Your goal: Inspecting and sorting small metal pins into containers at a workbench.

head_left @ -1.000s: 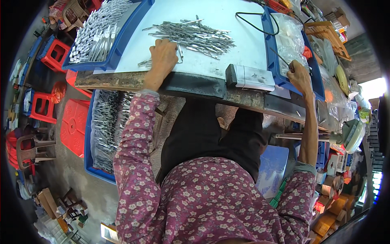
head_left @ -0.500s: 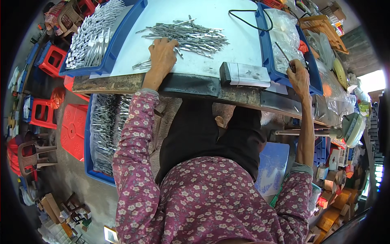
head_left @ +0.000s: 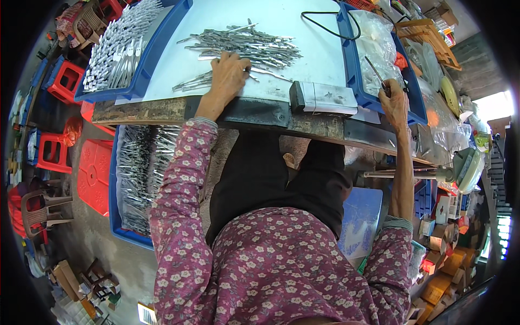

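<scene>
In the head view, the left hand (head_left: 229, 75) bends over the near edge of the metal strips (head_left: 252, 46) heaped on the bench (head_left: 146, 110), its fingers curled down; whether they pinch a strip, I cannot tell. The right hand (head_left: 394, 103) has its fingers closed around a thin dark rod (head_left: 374, 69) near the blue tray (head_left: 352, 65).

Red stools (head_left: 97, 184), brown chair (head_left: 34, 218) — left, wooden rack (head_left: 421, 29), cardboard boxes (head_left: 436, 291) — right

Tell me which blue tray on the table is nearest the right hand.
The right tray, holding clear plastic, by the right hand; the left tray, with silvery pieces, is across the table.
</scene>
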Demonstrator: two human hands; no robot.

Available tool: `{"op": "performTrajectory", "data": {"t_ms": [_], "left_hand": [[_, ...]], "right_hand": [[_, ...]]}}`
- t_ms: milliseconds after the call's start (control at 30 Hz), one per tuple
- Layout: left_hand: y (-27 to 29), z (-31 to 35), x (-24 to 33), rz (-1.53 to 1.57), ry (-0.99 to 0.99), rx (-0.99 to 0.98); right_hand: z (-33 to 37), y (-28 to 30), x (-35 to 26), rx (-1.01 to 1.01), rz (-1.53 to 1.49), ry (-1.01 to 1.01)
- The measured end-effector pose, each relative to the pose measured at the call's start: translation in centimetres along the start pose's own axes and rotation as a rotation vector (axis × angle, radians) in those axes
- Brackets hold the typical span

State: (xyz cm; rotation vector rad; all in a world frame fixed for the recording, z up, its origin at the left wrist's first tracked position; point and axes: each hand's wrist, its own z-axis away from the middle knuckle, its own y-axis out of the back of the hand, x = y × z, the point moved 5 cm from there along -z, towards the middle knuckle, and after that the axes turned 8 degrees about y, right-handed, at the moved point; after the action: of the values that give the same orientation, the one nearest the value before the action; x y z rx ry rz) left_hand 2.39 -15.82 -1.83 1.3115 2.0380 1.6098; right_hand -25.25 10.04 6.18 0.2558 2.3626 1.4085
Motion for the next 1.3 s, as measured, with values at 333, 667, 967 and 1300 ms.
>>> {"op": "performTrajectory", "data": {"t_ms": [333,667,967,1300], "left_hand": [[-2.2,0.3,3.8,0.054,-0.015,0.083],[-2.4,-1.1,5.6,0.158,-0.184,0.042],[-3.5,-2.7,5.9,0.057,-0.232,-0.164],[-3.1,-2.2,7.8,0.000,-0.259,-0.185]], "right_hand": [[0.6,-0.1,-0.1,0.149,-0.049,0.062],[1.6,0.7,-1.0,0.322,-0.205,0.022],[3.7,1.3,-4.8,0.273,-0.573,-0.130],[5.2,-1.0,-9.2,0.113,-1.086,-0.325]]}}
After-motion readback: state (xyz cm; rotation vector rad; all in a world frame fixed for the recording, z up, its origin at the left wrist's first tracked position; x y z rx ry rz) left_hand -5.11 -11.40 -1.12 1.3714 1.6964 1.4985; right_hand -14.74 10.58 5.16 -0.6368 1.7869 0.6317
